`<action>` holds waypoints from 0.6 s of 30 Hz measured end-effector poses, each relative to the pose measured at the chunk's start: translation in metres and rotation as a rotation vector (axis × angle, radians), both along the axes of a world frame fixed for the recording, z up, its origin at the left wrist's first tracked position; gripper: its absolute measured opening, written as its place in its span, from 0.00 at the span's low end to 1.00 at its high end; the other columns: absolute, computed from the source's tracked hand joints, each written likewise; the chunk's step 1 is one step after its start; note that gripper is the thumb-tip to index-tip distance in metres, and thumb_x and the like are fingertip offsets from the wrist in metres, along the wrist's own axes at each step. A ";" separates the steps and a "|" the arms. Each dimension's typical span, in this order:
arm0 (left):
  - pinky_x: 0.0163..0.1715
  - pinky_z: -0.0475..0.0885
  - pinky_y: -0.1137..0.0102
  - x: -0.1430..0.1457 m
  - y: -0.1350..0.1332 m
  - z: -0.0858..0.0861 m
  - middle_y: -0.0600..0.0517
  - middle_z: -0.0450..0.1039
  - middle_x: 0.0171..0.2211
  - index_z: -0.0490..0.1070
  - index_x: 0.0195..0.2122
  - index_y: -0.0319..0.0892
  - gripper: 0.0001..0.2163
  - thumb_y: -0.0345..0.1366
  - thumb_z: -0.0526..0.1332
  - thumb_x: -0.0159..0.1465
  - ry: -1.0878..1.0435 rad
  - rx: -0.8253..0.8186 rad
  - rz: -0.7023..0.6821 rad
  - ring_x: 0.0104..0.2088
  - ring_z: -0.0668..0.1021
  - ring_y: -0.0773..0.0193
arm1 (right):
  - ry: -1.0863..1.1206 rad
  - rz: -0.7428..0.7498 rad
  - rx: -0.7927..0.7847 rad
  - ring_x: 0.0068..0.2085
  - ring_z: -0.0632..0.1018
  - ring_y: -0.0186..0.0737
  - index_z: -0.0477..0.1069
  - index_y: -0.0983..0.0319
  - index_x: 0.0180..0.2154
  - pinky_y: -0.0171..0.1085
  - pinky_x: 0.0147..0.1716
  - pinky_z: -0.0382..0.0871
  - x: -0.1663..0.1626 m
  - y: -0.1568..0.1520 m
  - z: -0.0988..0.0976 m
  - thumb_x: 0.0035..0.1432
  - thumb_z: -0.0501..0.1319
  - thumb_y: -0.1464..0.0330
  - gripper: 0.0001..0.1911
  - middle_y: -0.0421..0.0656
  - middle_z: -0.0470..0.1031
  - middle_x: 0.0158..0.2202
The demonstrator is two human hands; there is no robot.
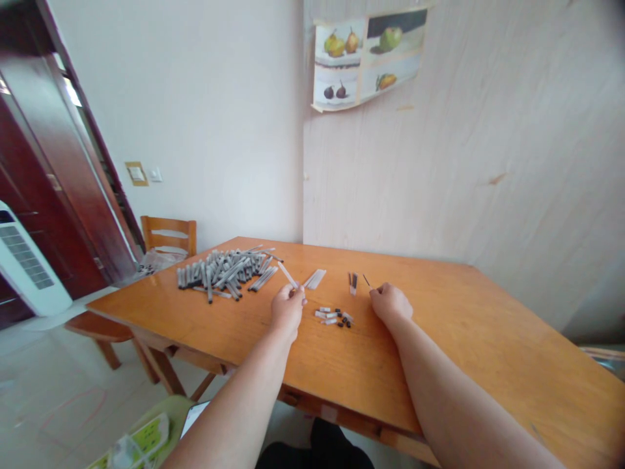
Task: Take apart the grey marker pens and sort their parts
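Observation:
My left hand (pixel 287 311) is closed around a translucent pen barrel (pixel 286 273), which points up and to the left over the table. In my right hand (pixel 392 303) a thin dark pen refill (pixel 366 281) is pinched, its free end sticking out to the upper left. Between the hands lie small pen caps and black plugs (pixel 332 316) in a loose cluster. Behind them are a row of empty clear barrels (pixel 316 279) and, closer to my right hand, a few dark refills (pixel 353 283). A big heap of grey pens with black ends (pixel 232 270) lies left of my left hand.
The wooden table (pixel 469 339) meets the wall at its far side. A wooden chair (pixel 168 234) stands beyond the left edge, a stool (pixel 105 329) below it. Lower left is a green seat (pixel 170 410) with items on it.

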State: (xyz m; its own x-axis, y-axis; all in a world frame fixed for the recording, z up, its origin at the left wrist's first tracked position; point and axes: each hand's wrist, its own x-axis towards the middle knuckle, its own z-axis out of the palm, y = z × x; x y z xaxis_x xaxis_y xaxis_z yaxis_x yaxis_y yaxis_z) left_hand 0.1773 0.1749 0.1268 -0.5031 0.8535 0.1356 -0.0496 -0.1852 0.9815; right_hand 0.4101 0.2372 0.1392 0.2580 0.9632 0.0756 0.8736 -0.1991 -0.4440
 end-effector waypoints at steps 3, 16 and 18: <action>0.26 0.65 0.75 0.001 0.000 -0.001 0.55 0.69 0.24 0.71 0.40 0.40 0.13 0.40 0.62 0.56 0.037 -0.005 -0.014 0.25 0.73 0.68 | -0.025 0.017 -0.019 0.44 0.77 0.49 0.75 0.60 0.38 0.41 0.38 0.69 -0.003 0.001 -0.003 0.56 0.52 0.59 0.17 0.51 0.77 0.42; 0.25 0.66 0.74 0.000 0.010 -0.013 0.55 0.71 0.26 0.63 0.40 0.42 0.13 0.37 0.63 0.55 0.111 -0.008 0.049 0.23 0.74 0.68 | -0.156 0.186 0.035 0.49 0.72 0.54 0.79 0.55 0.42 0.47 0.44 0.67 -0.003 -0.004 -0.004 0.59 0.49 0.62 0.20 0.50 0.75 0.48; 0.25 0.66 0.74 0.000 0.011 -0.013 0.56 0.70 0.25 0.62 0.39 0.43 0.13 0.36 0.63 0.56 0.115 -0.001 0.059 0.22 0.74 0.68 | -0.166 0.212 0.033 0.50 0.71 0.55 0.78 0.53 0.43 0.49 0.45 0.66 -0.004 -0.005 -0.003 0.60 0.49 0.62 0.21 0.50 0.74 0.49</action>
State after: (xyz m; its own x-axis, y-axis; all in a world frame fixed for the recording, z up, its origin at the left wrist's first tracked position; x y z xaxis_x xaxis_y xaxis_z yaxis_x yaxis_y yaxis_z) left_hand 0.1773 0.1855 0.1137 -0.5334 0.8231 0.1948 0.0746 -0.1837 0.9802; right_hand 0.4057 0.2321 0.1361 0.0328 0.9907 0.1321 0.9555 0.0077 -0.2947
